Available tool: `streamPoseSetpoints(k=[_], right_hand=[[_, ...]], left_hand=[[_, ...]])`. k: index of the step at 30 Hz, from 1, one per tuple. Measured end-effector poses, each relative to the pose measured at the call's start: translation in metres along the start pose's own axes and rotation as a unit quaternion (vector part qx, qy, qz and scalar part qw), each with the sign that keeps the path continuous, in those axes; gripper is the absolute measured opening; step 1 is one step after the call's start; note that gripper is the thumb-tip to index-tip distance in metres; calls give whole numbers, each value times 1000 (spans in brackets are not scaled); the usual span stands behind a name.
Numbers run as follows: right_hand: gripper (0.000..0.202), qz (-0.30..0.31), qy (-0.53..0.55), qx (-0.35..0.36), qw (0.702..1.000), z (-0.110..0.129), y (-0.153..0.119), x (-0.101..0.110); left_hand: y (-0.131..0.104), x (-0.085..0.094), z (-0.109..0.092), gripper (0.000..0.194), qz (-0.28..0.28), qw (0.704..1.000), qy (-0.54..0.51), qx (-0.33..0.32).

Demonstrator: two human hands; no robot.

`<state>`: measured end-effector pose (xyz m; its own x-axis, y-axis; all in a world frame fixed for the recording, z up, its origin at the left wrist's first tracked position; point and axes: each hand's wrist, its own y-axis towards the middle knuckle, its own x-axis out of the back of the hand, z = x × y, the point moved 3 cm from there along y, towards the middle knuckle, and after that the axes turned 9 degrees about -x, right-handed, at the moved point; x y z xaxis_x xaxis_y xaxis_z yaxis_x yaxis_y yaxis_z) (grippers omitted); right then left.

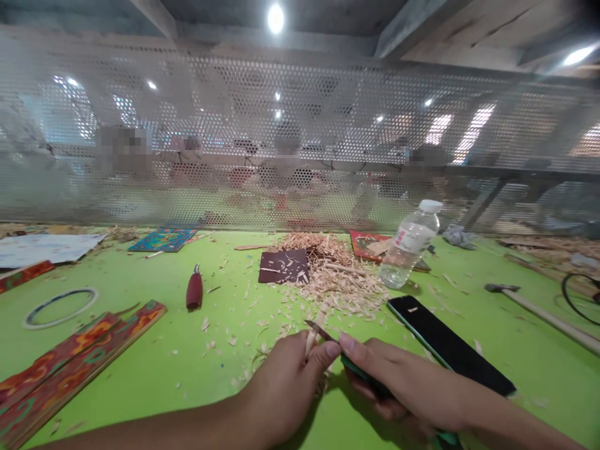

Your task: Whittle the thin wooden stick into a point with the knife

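Observation:
My left hand (290, 381) is wrapped round a slim pale wooden stick (323, 311), whose upper end points away from me. In my right hand (398, 381) is a carving knife (323, 331) with a dark green handle. Its narrow blade lies across the stick, just above my left thumb, and the thumb presses near the back of the blade. The lower part of the stick is hidden in my left fist. Beyond both hands spreads a heap of wood shavings (347, 281) on the green table (225, 387).
Right of my hands lies a black phone (445, 344), with a water bottle (407, 244) behind it and a hammer (539, 306) farther right. To the left are a red-handled tool (194, 290), a tape ring (60, 307) and patterned boards (94, 356). A perforated screen (290, 150) closes the back.

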<state>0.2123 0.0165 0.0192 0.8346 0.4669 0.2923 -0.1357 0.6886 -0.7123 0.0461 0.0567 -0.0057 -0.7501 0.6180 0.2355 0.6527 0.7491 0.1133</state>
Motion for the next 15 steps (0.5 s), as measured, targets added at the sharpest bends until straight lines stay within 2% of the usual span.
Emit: streamPoseSetpoints(k=[3,7,11,15], right_hand=[[63,22,22,-6,1000,0,0,-3],[60,19,54,-3,998,-5,5,-3],[62,92,161,-43,982,-10,9,-7],[71,144,229,-94,958,-8,7,-10]], left_hand=[[0,1,-1,38,3,1000,-10,-17],[2,1,2,44,21,999,-41,-28],[4,1,8,56,36,996,-74,-32],[4,1,14,61,44,995,-94,5]])
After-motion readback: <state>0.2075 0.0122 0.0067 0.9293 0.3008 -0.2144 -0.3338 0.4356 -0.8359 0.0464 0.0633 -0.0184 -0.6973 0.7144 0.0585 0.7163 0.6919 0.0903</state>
